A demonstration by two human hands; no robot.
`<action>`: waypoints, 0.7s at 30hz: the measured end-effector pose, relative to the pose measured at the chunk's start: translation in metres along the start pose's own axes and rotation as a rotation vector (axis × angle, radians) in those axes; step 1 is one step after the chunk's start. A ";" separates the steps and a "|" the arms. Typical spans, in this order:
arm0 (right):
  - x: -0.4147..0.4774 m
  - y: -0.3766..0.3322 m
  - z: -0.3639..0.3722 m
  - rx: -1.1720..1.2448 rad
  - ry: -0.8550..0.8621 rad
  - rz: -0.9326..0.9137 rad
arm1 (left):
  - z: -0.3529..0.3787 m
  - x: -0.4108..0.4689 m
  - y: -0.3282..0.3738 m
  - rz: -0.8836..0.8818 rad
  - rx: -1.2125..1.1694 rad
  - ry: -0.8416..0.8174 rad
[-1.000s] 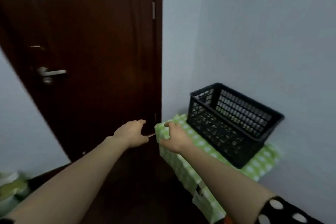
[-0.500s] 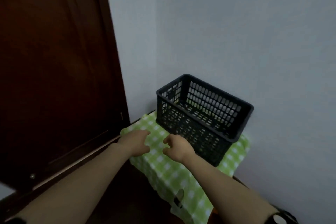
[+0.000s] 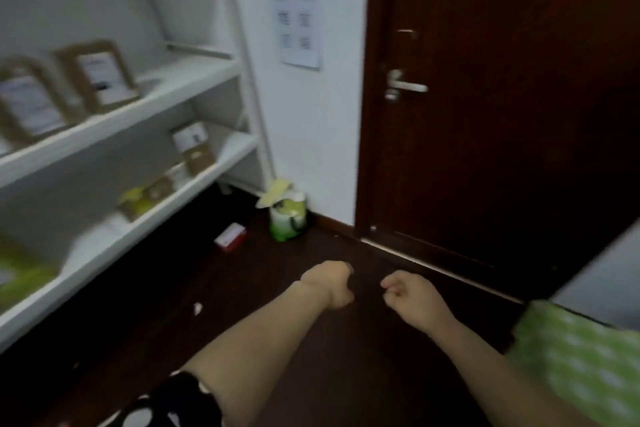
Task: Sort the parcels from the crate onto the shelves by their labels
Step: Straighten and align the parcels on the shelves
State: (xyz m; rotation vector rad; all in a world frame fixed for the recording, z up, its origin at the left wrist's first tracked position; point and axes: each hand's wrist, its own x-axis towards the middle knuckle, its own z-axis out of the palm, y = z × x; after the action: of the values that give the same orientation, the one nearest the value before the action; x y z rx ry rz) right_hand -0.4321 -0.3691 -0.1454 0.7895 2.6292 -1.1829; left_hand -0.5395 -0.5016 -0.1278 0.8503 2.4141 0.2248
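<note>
**Room corner: white walls, dark door, dark floor**

White shelf unit (image 3: 138,104) runs along the left side, two boards in view, blurred. White wall (image 3: 304,135) is ahead, with a printed paper sheet (image 3: 294,17) stuck on it, text unreadable. Dark brown wooden door (image 3: 502,114) is right of the wall, silver lever handle (image 3: 407,85) near its left edge. Dark wood floor (image 3: 311,374), dark skirting board (image 3: 329,222) at the wall base. Green-white bag (image 3: 287,215) stands on the floor by the skirting; small red-white box (image 3: 231,236) lies near it. Green checked cloth (image 3: 581,367) at lower right edge. Light dim, even.

Glossy dark wooden door (image 3: 502,114), metal handle (image 3: 405,84), cardboard parcels (image 3: 100,74), checked cloth (image 3: 581,364)
</note>
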 end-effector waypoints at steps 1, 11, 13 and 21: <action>0.011 -0.025 0.016 -0.006 -0.047 -0.059 | -0.007 -0.008 -0.027 -0.063 -0.031 0.027; 0.104 -0.240 0.199 -0.180 -0.415 -0.411 | -0.054 -0.064 -0.288 -0.509 -0.305 0.217; 0.125 -0.276 0.229 -0.219 -0.443 -0.448 | -0.064 -0.070 -0.332 -0.565 -0.345 0.234; 0.222 -0.387 0.308 -0.322 -0.520 -0.560 | -0.107 -0.063 -0.472 -0.730 -0.454 0.277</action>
State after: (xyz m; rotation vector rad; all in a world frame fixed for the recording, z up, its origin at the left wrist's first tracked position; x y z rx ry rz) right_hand -0.8459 -0.7183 -0.1769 -0.3012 2.5295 -0.8581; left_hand -0.8071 -0.9072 -0.1668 -0.2895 2.5890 0.5941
